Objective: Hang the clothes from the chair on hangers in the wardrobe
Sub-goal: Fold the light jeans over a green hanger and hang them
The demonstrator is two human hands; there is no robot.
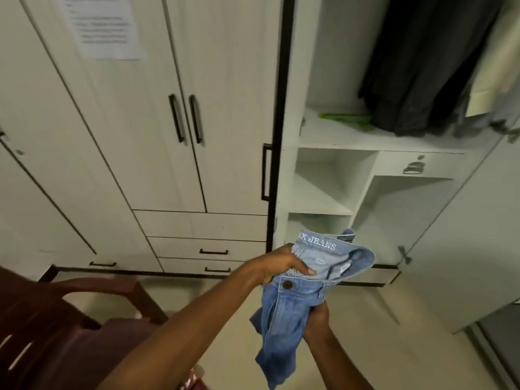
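- Jeans of light blue denim hang bunched in front of the open wardrobe, below its lowest shelves, waistband uppermost and turned open so the inner lettering "JEANS" shows.
- The left hand grips the waistband at its near-left edge, fingers curled over the fabric and thumb lying across the top just above the brown button.
- The right hand is closed on the denim lower down, just right of the fly, with the cloth bunched in its fist; both hands are clamped on the same garment.
- The legs of the jeans dangle below the hands, over the pale floor before the wardrobe.
- Inside the wardrobe, upper right, dark garments hang down to the main shelf, with a cream piece of cloth just beside them at the right edge.
- A green hanger lies on that shelf, left of the dark garments; it is blurred.
- Under the shelf sit open white compartments and a small drawer with a metal handle.
- Left of the open wardrobe stand closed doors with black handles, a printed sheet stuck on one, its text unreadable.
- A dark red plastic chair stands well left of the wardrobe opening, at the lower left.
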